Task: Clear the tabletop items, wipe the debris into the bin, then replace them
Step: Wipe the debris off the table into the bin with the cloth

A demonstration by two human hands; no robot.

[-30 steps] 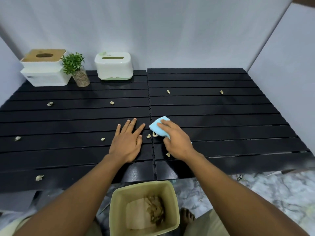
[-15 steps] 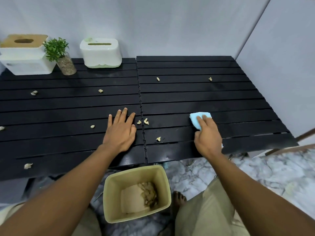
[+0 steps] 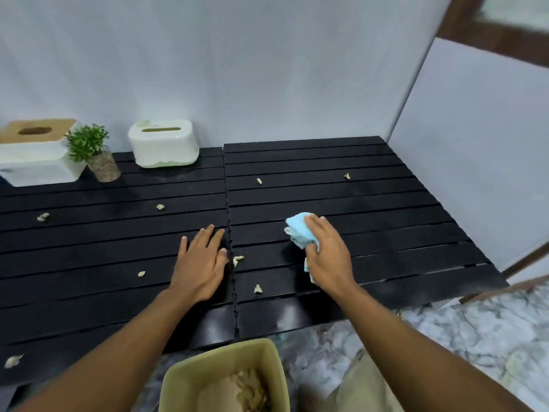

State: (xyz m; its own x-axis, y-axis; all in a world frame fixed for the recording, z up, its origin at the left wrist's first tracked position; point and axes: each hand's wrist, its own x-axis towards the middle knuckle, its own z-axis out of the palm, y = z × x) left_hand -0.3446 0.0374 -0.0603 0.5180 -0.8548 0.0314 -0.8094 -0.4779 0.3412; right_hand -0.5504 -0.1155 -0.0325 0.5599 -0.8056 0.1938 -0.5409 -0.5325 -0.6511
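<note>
The right hand (image 3: 328, 257) lies over a bunched light-blue cloth (image 3: 300, 230), fingers curved around it and pressing it onto the black slatted table (image 3: 386, 209); part of the cloth pokes out at the hand's 10 o'clock and a small bit shows under the palm. The left hand (image 3: 200, 263) rests flat on the table with fingers spread, holding nothing, just left of the seam between the two table halves.

Pale debris crumbs are scattered on the slats. One crumb (image 3: 237, 259) sits just beside the left hand at its 3 o'clock, another (image 3: 258, 289) lies between the two wrists, and a third (image 3: 141, 273) is at the left hand's 9 o'clock. Farther out, crumbs lie at 12 o'clock of the cloth (image 3: 259, 181) and at 1 o'clock (image 3: 346, 176).

At the table's far-left corner, about 10 o'clock from the hands, stand a white tissue box with a wooden lid (image 3: 35, 153), a small potted plant (image 3: 95, 153) touching it, and a white and green tissue box (image 3: 163, 147).

Below the near table edge, at 6 o'clock, an olive bin (image 3: 208, 373) holds brownish scraps.
</note>
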